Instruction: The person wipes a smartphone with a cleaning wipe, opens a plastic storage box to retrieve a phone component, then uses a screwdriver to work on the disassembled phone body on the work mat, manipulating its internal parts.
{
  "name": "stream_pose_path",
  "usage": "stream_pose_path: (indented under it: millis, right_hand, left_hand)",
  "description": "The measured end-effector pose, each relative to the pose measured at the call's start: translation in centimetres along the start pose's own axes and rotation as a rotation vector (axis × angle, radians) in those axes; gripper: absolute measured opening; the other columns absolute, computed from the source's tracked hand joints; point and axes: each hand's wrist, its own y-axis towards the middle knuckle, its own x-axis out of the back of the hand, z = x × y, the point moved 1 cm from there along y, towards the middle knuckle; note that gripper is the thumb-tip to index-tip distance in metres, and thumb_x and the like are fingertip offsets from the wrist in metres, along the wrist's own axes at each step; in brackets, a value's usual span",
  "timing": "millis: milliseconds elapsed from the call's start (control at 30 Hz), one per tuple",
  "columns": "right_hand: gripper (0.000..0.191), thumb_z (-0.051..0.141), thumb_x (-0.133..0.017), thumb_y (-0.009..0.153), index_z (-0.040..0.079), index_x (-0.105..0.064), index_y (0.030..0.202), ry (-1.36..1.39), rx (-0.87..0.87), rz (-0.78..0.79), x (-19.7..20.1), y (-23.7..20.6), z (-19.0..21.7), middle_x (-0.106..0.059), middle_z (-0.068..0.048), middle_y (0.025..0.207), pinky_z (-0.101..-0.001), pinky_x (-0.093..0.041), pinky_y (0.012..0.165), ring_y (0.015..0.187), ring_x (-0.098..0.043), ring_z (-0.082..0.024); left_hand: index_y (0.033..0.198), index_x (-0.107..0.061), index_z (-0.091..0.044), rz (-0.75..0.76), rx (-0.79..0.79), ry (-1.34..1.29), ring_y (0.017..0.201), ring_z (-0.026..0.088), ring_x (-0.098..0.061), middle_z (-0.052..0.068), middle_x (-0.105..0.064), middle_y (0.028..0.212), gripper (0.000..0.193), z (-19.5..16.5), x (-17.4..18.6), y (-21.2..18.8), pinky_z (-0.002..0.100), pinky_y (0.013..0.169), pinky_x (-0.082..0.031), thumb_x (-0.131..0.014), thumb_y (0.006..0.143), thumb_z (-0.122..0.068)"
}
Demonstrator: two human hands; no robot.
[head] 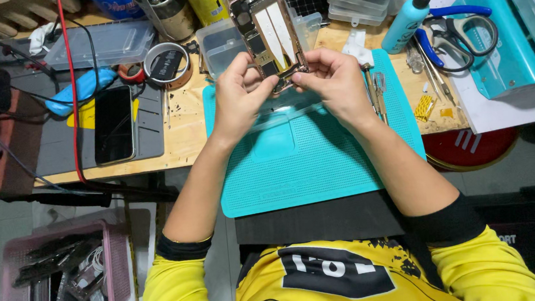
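Both hands grip the opened phone frame [268,33] above the far edge of the teal mat [320,159]: left hand [237,98] pinching its near-left corner, right hand [336,83] its near-right; judged best held steady, pressure light

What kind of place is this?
Probably a phone repair bench. Both hands hold an opened phone frame over a teal work mat, with tweezers beside it and another phone on the bench.

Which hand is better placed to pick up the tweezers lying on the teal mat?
Probably the right hand: the tweezers lie just beside it, while the left hand is across the opened phone.
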Motion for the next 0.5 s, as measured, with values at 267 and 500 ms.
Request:
stream_pose_path:
  millis: [267, 500]
  right_hand:
    - [0.031, -0.003, -0.065, 0.097, -0.008, -0.065, 0.128, 0.045, -0.029, -0.006, 0.3, -0.3, 0.8, -0.075, -0.010, 0.106, -0.0250, -0.061, 0.084, 0.089, -0.073, -0.013]
    - [0.031, -0.005, -0.058, 0.095, -0.007, -0.068, 0.124, 0.022, -0.056, -0.068, 0.9, -0.3, 1.3, -0.075, -0.011, 0.108, -0.0255, -0.061, 0.083, 0.088, -0.073, -0.012]
  left_hand:
    - [0.126, -0.054, 0.003, -0.016, 0.019, -0.083, 0.098, 0.014, -0.075, 0.013, -0.075, 0.112, 0.029, 0.3, 0.4, 0.0, 0.029, 0.081, -0.066, -0.064, 0.098, 0.005]
    - [0.123, -0.056, 0.004, 0.002, 0.035, -0.064, 0.093, 0.015, -0.075, 0.014, -0.075, 0.108, 0.027, 0.4, 0.5, -0.2, 0.029, 0.076, -0.065, -0.065, 0.098, 0.005]
